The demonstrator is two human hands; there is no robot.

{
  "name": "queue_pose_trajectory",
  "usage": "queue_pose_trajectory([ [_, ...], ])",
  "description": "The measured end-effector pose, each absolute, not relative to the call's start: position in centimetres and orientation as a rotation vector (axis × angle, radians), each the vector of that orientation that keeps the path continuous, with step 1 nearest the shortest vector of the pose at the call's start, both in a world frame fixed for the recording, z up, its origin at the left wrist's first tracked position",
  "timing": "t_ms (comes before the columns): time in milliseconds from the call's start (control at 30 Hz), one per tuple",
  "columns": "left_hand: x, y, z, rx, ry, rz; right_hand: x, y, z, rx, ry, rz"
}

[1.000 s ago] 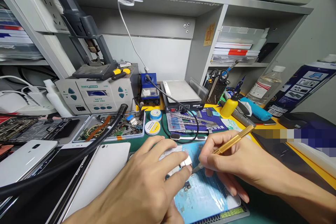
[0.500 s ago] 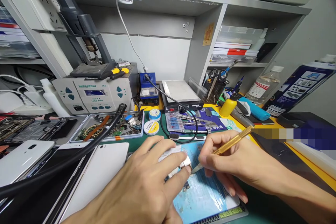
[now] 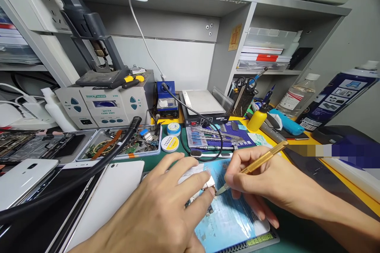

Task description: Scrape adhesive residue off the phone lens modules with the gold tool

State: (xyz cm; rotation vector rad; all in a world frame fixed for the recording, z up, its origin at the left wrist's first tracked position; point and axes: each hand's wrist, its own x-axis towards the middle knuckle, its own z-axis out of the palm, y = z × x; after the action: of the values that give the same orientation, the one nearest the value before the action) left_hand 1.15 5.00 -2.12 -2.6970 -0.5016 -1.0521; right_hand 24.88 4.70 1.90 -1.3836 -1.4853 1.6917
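My right hand [image 3: 252, 178] pinches a slim gold-handled craft knife [image 3: 264, 157] like a pen. Its pale, tapered tip points down and left, close beside my left index fingertip. My left hand [image 3: 169, 205] lies with fingers spread over a small circuit board [image 3: 209, 210], which has a whitish metal piece [image 3: 209, 182] on it. The fingertips rest on or against the board; most of it is hidden under them. Beneath both hands is a blue, glossy pad [image 3: 234, 215], its surface scuffed, and the side of my right hand rests on it.
A black hose [image 3: 127, 138] crosses the left side over white and black phone parts [image 3: 118, 182]. Behind stand a hot-air station [image 3: 103, 106], a tray of boards [image 3: 142, 150], round tins [image 3: 170, 143], and a heating plate [image 3: 204, 102]. To the right are a yellow bottle [image 3: 255, 120] and a spray can [image 3: 335, 95].
The view has shifted slightly. Both hands keep nearly the same pose, and the knife tip stays beside my left index fingertip, with only a tiny movement.
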Motion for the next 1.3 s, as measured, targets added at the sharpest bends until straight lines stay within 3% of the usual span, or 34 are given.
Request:
queue_pose_trajectory([
  [1300,1.0,4.9,-1.8,-2.696,-0.523,-0.974,24.7,3.7,1.5,-1.466,-1.535,1.579],
])
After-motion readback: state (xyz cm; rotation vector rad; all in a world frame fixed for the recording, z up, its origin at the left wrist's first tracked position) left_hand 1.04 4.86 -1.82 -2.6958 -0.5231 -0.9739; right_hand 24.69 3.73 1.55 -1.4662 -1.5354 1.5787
